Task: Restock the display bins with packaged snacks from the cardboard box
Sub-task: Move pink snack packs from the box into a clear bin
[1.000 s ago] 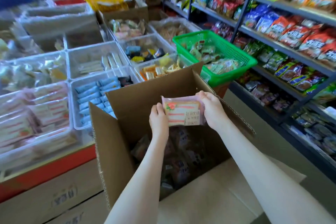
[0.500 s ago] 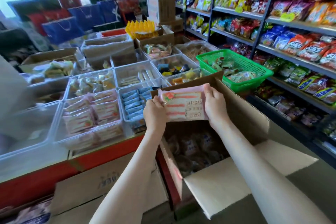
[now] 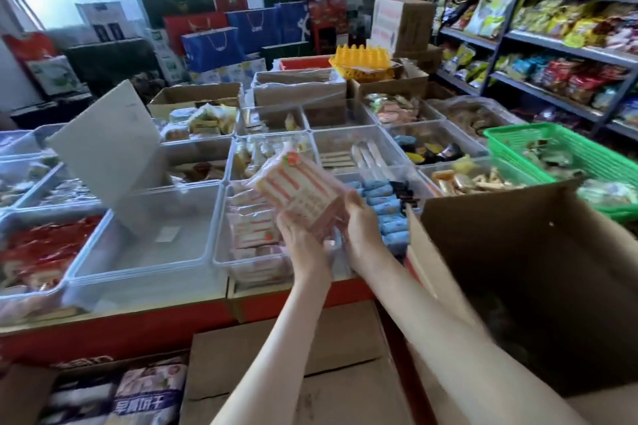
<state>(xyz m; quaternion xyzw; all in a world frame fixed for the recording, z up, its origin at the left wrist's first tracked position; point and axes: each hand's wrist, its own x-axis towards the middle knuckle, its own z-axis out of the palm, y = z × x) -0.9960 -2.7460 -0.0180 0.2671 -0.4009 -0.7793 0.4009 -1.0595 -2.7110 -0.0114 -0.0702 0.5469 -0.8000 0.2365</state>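
A pink packaged snack [image 3: 299,187] with red-and-white stripes is held tilted between both hands. My left hand [image 3: 299,237] grips its near left corner and my right hand [image 3: 359,230] grips its near right side. The pack hangs over a clear display bin [image 3: 221,260] that holds several packs of the same kind [image 3: 249,230]. The open cardboard box [image 3: 511,252] stands at the right, its inside dark and mostly hidden.
A clear bin [image 3: 145,272] with a grey lid [image 3: 103,152] propped in it sits left of the pink packs. Blue packs [image 3: 386,207] fill the bin to the right. A green basket [image 3: 566,152] and stocked shelves [image 3: 552,45] stand right. Closed cartons [image 3: 293,355] lie below.
Both hands carried the pink pack from above the cardboard box leftward over the bin of matching packs, tilting it. The view swung left, so the box now sits at the right.
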